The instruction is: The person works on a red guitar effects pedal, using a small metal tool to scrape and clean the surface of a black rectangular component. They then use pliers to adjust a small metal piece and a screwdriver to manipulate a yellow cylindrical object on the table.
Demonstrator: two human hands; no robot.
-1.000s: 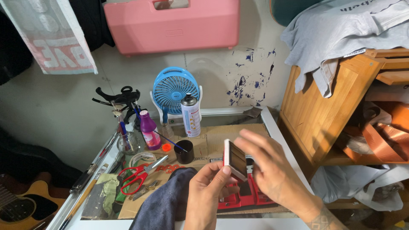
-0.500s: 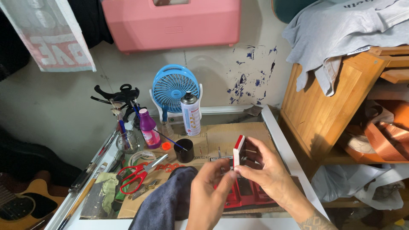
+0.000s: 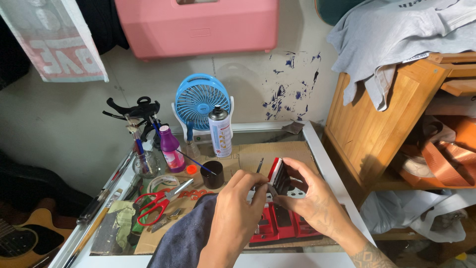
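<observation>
My right hand (image 3: 316,203) holds a small red-and-black device (image 3: 278,176) upright, its red edge facing left. My left hand (image 3: 237,216) pinches a thin metal tool (image 3: 271,190) whose tip touches the device's lower edge. Both hands hover over a red tray-like case (image 3: 280,229) lying on a sheet of cardboard (image 3: 263,155) on the glass desk. A dark blue cloth (image 3: 181,240) lies under my left wrist.
Red scissors (image 3: 154,202), a black cup (image 3: 212,174) with a brush, a purple bottle (image 3: 170,148), a spray can (image 3: 219,131), a blue fan (image 3: 202,100) and a jar of brushes (image 3: 144,163) stand on the desk. A wooden shelf (image 3: 379,130) with clothes stands right; a guitar (image 3: 22,238) lies left.
My hands have drawn together and come lower, closer to the red case. The device has turned, so its red edge now faces left and its dark side faces me.
</observation>
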